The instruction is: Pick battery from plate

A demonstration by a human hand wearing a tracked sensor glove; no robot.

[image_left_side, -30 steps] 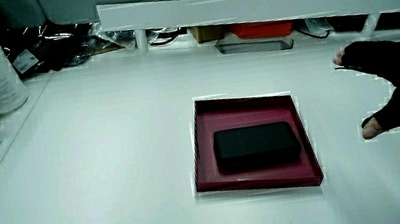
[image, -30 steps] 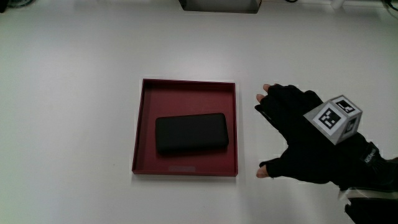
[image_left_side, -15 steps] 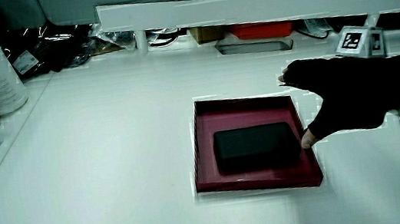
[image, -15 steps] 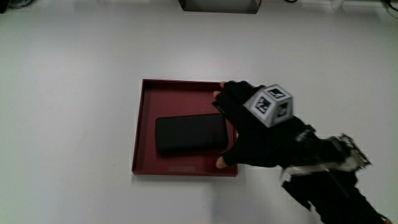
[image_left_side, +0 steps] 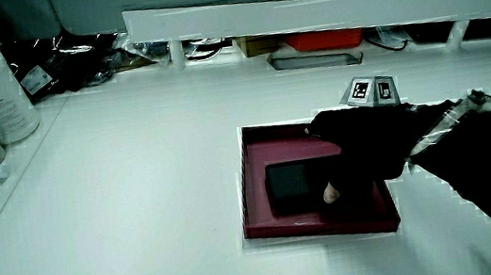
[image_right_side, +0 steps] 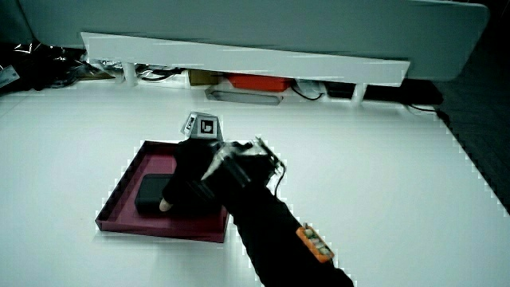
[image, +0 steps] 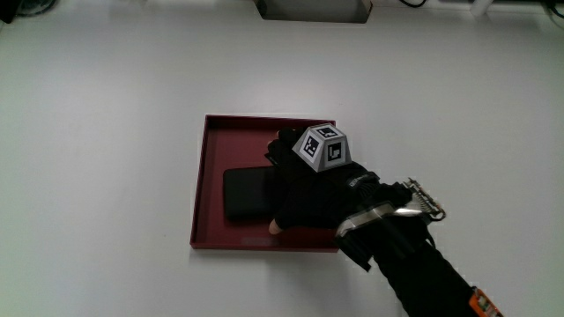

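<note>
Black battery flat in red plate. Hand over battery's end, covering about half; fingers curled down around it, thumb tip at nearer edge. Grip not confirmed; cannot tell.

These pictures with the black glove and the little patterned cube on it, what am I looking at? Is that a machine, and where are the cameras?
No machine here: it is a person's hand in a black glove. The patterned cube sits on its back. One camera looks straight down on the white table; two others look forward across it toward a low partition. On the table lies a dark red square plate with a raised rim, and in it a flat black battery. The hand is over the plate, covering one end of the battery, thumb tip at its nearer edge. Whether its grip has closed on the battery yet, the pictures do not show.
</note>
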